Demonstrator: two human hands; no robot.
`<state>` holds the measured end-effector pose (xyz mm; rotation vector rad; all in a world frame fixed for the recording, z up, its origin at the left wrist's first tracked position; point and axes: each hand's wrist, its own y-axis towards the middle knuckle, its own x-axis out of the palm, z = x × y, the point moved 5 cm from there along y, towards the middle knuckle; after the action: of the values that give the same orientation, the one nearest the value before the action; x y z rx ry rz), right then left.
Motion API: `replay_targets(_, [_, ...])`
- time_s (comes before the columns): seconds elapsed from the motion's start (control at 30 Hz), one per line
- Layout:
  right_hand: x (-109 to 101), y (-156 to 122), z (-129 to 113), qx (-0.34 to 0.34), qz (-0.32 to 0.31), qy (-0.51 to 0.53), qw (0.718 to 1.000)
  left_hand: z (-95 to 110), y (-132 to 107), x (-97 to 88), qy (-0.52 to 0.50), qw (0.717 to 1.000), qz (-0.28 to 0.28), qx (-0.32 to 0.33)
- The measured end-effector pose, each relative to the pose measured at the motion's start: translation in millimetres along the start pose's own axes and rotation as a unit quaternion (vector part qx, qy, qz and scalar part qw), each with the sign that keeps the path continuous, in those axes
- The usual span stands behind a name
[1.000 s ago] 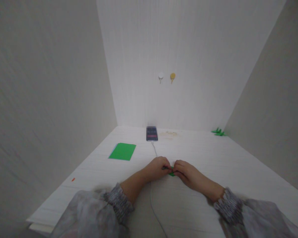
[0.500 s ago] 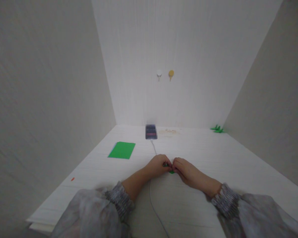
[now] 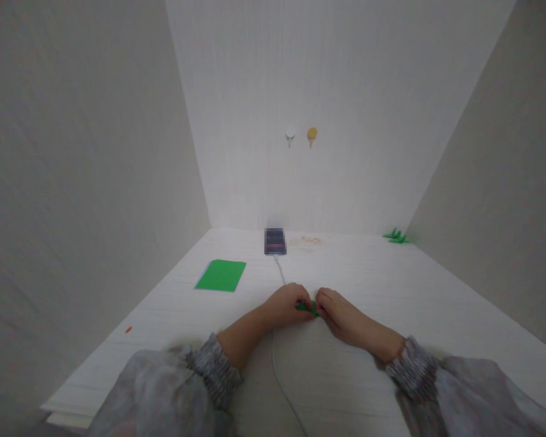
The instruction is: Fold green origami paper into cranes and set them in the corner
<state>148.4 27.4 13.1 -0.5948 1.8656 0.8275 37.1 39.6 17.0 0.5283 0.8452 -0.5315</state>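
Note:
Between my two hands, low over the white table, is a small piece of folded green paper. My left hand pinches it from the left, fingers curled over it. From the right my right hand grips its other end, thumb and fingers closed together. The fingers cover much of the paper, so its full shape is hidden. A stack of flat green paper squares lies on the table to the left of my hands. Several folded green paper figures with pointed tips sit in the far right corner.
A phone-like device, blurred out, rests by the back wall. Its white cable runs toward me beneath my left arm. A small red scrap lies near the table's left edge. White and yellow hooks are on the wall.
More of the green paper shows between my fingers, and my hands are slightly further apart. The whole view has shifted a little.

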Motion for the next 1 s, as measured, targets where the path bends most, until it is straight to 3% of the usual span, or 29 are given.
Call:
replay_targets(0.27, [-7, -3, -5, -0.028, 0.002, 0.028, 0.999, -1, 1, 3.5, 0.031, 0.999, -0.017, 0.030])
replay_targets(0.47, [-5, -1, -1, -0.008, 0.006, 0.040, 0.999, 1, 1, 2.4, 0.051, 0.999, -0.011, 0.002])
replay_targets(0.7, [3, -1, 7, 0.018, 0.004, 0.003, 1.000, 7, 1, 1.1, 0.045, 0.999, -0.002, 0.021])
replay_targets(1.0, [6, 2, 12, 0.069, 0.028, 0.030, 0.997, -4, 3, 3.8, 0.047, 0.998, 0.000, -0.039])
